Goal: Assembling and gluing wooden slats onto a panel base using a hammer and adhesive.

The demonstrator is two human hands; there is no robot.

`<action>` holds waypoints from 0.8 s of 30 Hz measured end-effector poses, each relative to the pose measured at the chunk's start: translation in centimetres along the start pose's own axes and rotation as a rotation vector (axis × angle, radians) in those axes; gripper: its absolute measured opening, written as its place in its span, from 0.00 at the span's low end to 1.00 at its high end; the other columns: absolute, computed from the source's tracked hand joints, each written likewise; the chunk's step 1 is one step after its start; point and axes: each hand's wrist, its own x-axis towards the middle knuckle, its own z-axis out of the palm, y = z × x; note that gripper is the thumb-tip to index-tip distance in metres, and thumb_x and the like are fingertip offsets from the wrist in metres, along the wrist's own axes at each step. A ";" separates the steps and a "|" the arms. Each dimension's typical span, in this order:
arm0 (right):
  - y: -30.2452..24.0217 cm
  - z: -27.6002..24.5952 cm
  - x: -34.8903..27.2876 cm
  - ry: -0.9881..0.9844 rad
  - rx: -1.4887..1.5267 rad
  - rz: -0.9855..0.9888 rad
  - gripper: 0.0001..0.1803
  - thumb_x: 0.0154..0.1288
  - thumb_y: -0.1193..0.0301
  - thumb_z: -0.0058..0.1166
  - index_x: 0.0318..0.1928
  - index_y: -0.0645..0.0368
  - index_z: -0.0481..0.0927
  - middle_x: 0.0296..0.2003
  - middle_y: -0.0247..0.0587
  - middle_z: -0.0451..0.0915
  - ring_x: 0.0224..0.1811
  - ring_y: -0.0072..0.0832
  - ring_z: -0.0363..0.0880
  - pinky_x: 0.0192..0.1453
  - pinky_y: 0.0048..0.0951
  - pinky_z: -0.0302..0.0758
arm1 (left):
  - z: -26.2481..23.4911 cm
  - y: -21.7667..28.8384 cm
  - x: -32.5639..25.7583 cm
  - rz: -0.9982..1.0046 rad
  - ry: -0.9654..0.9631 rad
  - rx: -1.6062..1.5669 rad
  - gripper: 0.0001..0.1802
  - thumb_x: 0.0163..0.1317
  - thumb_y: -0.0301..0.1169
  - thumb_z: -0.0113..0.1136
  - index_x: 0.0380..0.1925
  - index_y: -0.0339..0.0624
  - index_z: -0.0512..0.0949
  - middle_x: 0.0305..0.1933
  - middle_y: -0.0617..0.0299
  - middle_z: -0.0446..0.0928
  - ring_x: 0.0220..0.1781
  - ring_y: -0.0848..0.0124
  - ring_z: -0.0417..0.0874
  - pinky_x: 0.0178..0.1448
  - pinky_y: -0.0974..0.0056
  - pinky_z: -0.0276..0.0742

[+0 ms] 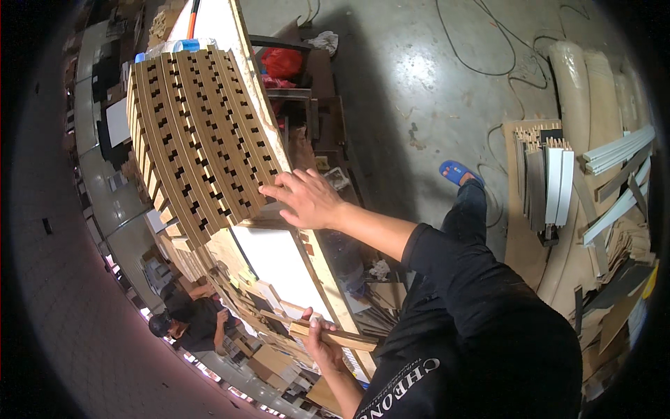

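My left hand [322,343] grips a light wooden strip [342,338] across the near end of the workbench, thumb on top. My right hand [308,199] reaches out to a big stack of brown wooden strips [202,140] with rows of dark notches. Its fingers are spread, and the fingertips rest at the stack's near right corner with nothing seen between them. The strips lie side by side in curved-looking rows. Below the stack, a white panel [279,269] lies on the bench between my two hands.
A bottle with a blue band [187,46] and an orange stick [193,24] lie beyond the stack. A red bag [282,63] sits beside the bench. White and grey slats [551,185] and long wrapped rolls [572,84] stand right. Another person [192,321] works at lower left. A cable [481,70] crosses the floor.
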 end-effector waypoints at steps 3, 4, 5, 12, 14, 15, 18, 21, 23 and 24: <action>-0.3 0.0 0.0 0.002 0.003 -0.009 0.33 0.52 0.64 0.57 0.62 0.40 0.66 0.44 0.37 0.70 0.44 0.33 0.71 0.48 0.36 0.66 | 0.0 0.1 0.2 0.010 0.014 0.005 0.21 0.59 0.28 0.57 0.52 0.36 0.66 0.26 0.65 0.68 0.28 0.75 0.72 0.33 0.68 0.73; -0.5 0.0 0.2 0.001 0.005 -0.010 0.33 0.52 0.64 0.57 0.62 0.40 0.66 0.44 0.37 0.70 0.44 0.33 0.71 0.48 0.36 0.66 | 0.0 0.1 0.2 0.012 0.015 0.016 0.21 0.59 0.28 0.57 0.51 0.35 0.66 0.27 0.64 0.68 0.27 0.75 0.72 0.32 0.68 0.73; -0.6 0.0 0.3 -0.008 0.003 -0.048 0.34 0.52 0.65 0.57 0.62 0.39 0.65 0.42 0.36 0.70 0.42 0.31 0.71 0.46 0.35 0.66 | -0.1 0.2 0.3 0.015 0.016 0.027 0.21 0.59 0.28 0.57 0.51 0.35 0.66 0.27 0.63 0.68 0.27 0.74 0.72 0.32 0.68 0.73; -0.5 0.0 0.5 -0.040 -0.112 -0.112 0.37 0.51 0.68 0.56 0.65 0.36 0.62 0.35 0.34 0.68 0.35 0.27 0.69 0.40 0.31 0.64 | 0.0 0.2 0.6 0.015 0.017 0.024 0.20 0.59 0.27 0.56 0.50 0.34 0.66 0.27 0.62 0.68 0.27 0.74 0.72 0.31 0.69 0.73; -0.8 -0.4 0.4 -0.081 -0.073 -0.101 0.37 0.52 0.68 0.55 0.65 0.37 0.62 0.35 0.35 0.67 0.37 0.28 0.68 0.42 0.32 0.64 | 0.1 0.3 0.7 0.015 0.015 0.023 0.19 0.58 0.27 0.56 0.50 0.35 0.67 0.27 0.63 0.68 0.27 0.74 0.71 0.31 0.69 0.73; -0.9 -0.5 0.4 -0.120 -0.035 -0.090 0.37 0.53 0.69 0.54 0.66 0.37 0.61 0.36 0.36 0.67 0.39 0.29 0.68 0.45 0.33 0.63 | 0.2 0.3 0.7 0.016 0.014 0.022 0.19 0.58 0.27 0.56 0.50 0.35 0.67 0.27 0.63 0.68 0.27 0.74 0.71 0.31 0.69 0.73; -1.1 -0.2 0.4 -0.026 -0.029 -0.179 0.40 0.50 0.67 0.56 0.66 0.34 0.59 0.32 0.33 0.67 0.33 0.26 0.68 0.37 0.31 0.63 | 0.5 0.4 0.6 0.016 0.020 0.016 0.19 0.58 0.26 0.56 0.49 0.35 0.67 0.27 0.63 0.68 0.26 0.75 0.71 0.31 0.69 0.73; -0.9 -0.3 0.4 -0.131 -0.075 -0.146 0.41 0.50 0.67 0.56 0.67 0.33 0.58 0.30 0.32 0.66 0.31 0.26 0.68 0.36 0.31 0.62 | 0.4 0.4 0.6 0.025 0.008 0.017 0.19 0.58 0.26 0.57 0.49 0.35 0.67 0.27 0.63 0.68 0.27 0.75 0.71 0.30 0.69 0.73; -0.7 -0.4 0.5 -0.174 -0.082 -0.140 0.41 0.51 0.67 0.56 0.67 0.34 0.57 0.31 0.34 0.66 0.33 0.27 0.68 0.39 0.32 0.63 | 0.1 0.3 0.6 0.012 0.021 0.016 0.19 0.58 0.26 0.57 0.49 0.35 0.67 0.28 0.63 0.68 0.27 0.75 0.71 0.30 0.68 0.73; -0.7 -0.4 0.5 -0.216 -0.091 -0.133 0.42 0.51 0.67 0.55 0.67 0.35 0.55 0.32 0.35 0.66 0.34 0.28 0.68 0.42 0.33 0.64 | 0.0 0.3 0.6 0.014 0.023 0.016 0.19 0.58 0.26 0.57 0.49 0.35 0.67 0.28 0.63 0.68 0.27 0.75 0.71 0.30 0.68 0.73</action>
